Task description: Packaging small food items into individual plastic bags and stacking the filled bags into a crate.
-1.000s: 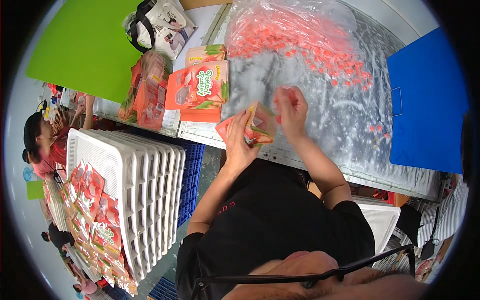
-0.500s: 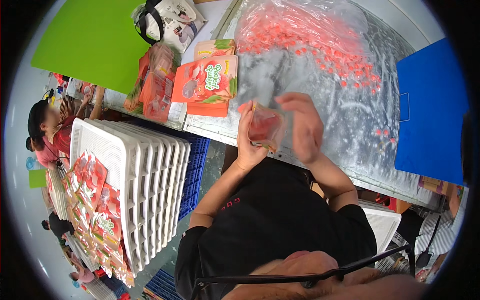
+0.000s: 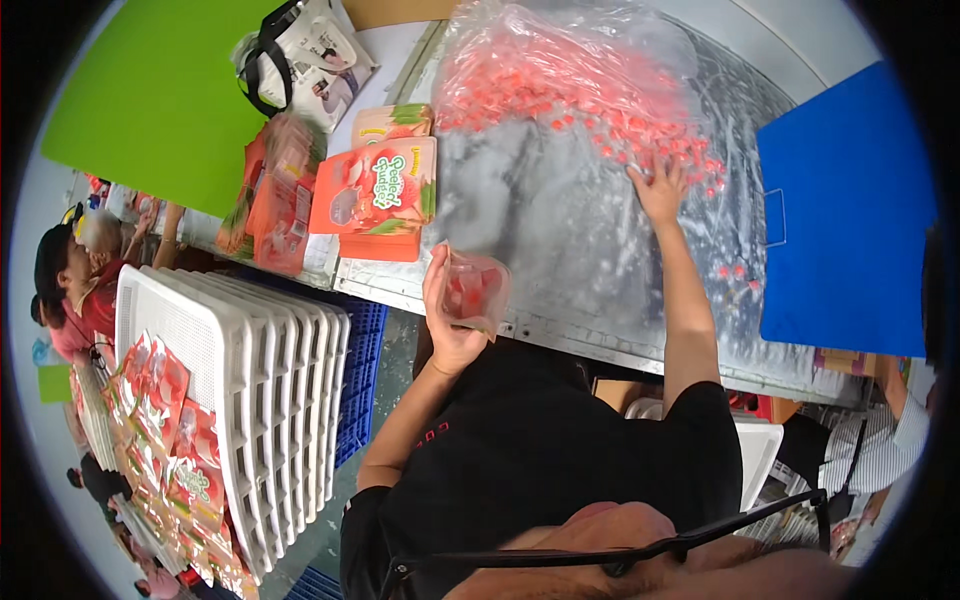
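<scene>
Fingers of the left hand are closed on the side of an open-mouthed pouch, held near the front edge of the surface. The right hand spreads its fingers at scattered red pieces; whether they grip one is hard to tell. Beyond lies clear plastic; leftward, stacked flat packs.

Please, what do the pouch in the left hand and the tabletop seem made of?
The pouch in the left hand: probably plastic film, glossy, judging by thin, shiny walls. The tabletop: likely metal, grey with cloudy reflections, though whitish smears partly hide its finish.
</scene>
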The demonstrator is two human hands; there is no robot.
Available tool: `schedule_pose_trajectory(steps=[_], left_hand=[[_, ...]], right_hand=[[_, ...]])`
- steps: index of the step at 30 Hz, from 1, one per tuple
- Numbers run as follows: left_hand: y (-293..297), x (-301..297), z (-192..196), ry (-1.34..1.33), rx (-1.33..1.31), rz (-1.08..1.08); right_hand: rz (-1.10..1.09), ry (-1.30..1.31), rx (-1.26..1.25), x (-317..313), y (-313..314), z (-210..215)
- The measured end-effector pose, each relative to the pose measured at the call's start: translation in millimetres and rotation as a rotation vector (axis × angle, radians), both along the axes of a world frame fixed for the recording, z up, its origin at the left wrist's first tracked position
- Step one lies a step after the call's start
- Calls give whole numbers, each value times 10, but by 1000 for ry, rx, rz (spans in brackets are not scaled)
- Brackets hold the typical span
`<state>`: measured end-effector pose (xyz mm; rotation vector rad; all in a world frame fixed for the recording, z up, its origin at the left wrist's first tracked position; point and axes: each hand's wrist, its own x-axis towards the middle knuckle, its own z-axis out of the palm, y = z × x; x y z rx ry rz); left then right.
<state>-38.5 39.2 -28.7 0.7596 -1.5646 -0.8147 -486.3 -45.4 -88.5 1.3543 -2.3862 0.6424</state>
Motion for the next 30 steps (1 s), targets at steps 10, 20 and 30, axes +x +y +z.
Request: schedule_pose_trajectory(steps=[10,20,30], left_hand=[[17,54,-45,-15,94,2],[82,163,-25,-17,160,38],[125,214,178,-197,53,150]], right_hand=[[392,-445,81,600,98,-253],[439,-1196,-264,802,823,23],[585,-98,48,1269,638,135]])
